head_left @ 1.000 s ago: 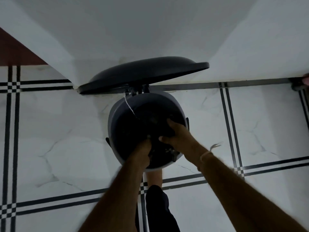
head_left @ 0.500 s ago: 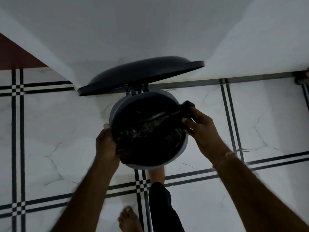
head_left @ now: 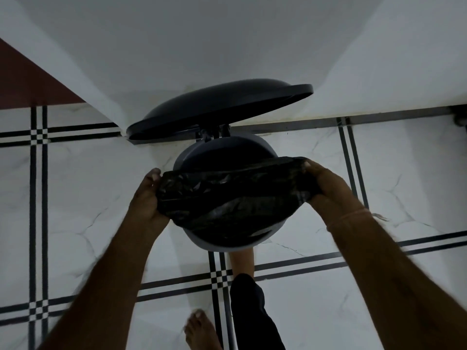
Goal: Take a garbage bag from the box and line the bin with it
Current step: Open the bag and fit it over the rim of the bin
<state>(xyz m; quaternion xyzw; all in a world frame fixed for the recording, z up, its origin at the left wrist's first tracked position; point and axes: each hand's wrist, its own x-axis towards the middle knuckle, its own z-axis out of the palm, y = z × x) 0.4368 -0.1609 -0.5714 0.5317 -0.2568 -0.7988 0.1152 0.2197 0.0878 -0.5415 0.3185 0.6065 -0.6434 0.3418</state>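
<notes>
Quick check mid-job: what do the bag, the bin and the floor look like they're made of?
Garbage bag: thin black plastic film, glossy; it crinkles and catches light in sharp creases where both hands stretch it.
Bin: likely moulded plastic, grey body with a smooth, rounded rim; its raised lid is dark with a soft sheen.
Floor: polished white tiles with marble-like veining and black stripe borders; stone or ceramic, can't tell.

blk bag (head_left: 227,198) stretched over open bin (head_left: 192,152)

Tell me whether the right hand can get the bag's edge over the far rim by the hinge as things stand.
Probably yes. The lid stands open and that stretch of bin rim is bare. The right hand and left hand hold the garbage bag stretched just short of it.
</notes>
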